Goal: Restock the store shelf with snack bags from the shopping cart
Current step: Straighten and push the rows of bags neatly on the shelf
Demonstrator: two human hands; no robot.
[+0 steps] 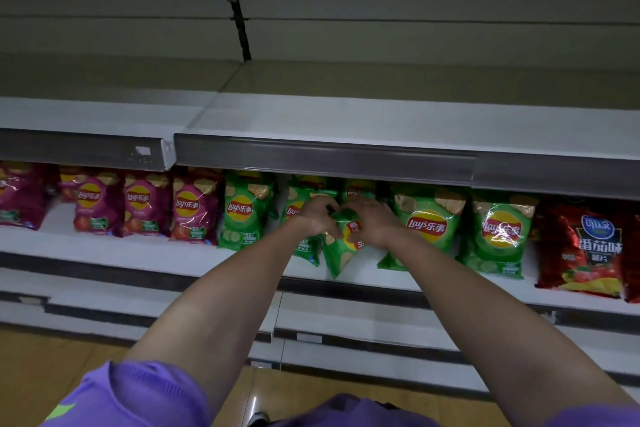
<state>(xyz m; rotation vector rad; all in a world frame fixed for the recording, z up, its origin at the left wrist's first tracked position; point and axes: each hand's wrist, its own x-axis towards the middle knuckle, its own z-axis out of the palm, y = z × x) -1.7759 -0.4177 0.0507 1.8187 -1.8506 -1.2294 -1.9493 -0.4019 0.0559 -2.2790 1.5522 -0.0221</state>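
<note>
Both my arms reach onto the lower store shelf (138, 248). My left hand (317, 217) and my right hand (372, 222) grip a green Lay's snack bag (341, 251) between them; it is tilted, its bottom corner near the shelf's front edge. Another green bag (294, 208) stands right behind my left hand, partly hidden. More green bags stand at both sides: one on the left (244, 213), two on the right (427, 222) (500, 236). The shopping cart is out of view.
Several purple-red Lay's bags (145, 206) line the shelf's left part. Red tomato chip bags (588, 250) stand at the far right. The upper shelf (346, 114) holds nothing, its metal price rail (322, 156) overhanging the bags. Wooden floor (52, 367) lies below.
</note>
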